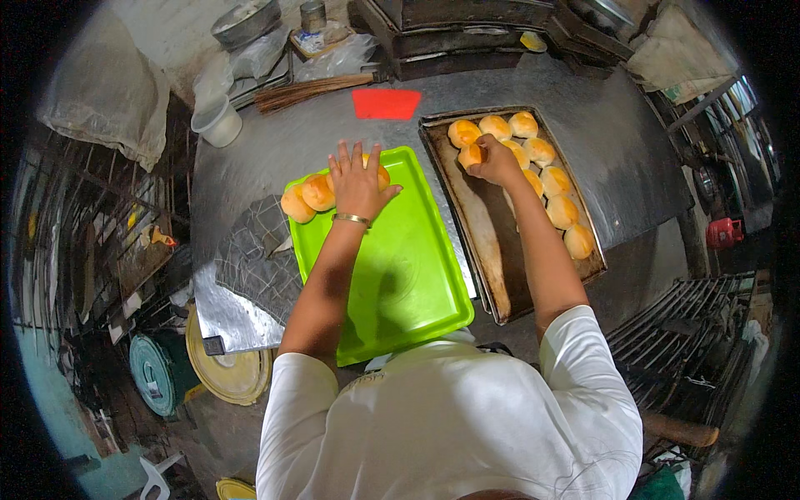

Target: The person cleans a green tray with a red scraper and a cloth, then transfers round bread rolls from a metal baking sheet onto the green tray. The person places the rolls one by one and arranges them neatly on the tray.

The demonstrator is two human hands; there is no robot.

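Observation:
A green plastic tray (400, 269) lies before me, with several golden bread buns (318, 192) along its far end. My left hand (359, 187) rests over some of these buns with its fingers spread, hiding part of them. To the right, a worn metal baking tray (487, 250) carries more buns (555, 181), mostly in rows along its right side. My right hand (498, 161) has its fingers and thumb around a bun (471, 155) near the far left corner of the baking tray. My right forearm covers part of the buns below it.
A red plastic sheet (386, 104) lies on the metal table (281, 137) beyond the trays. A white plastic tub (217, 120) and a stick broom (312, 91) are at the far left. Dark metal trays (462, 44) stand at the back. Lidded bins (152, 375) are at lower left.

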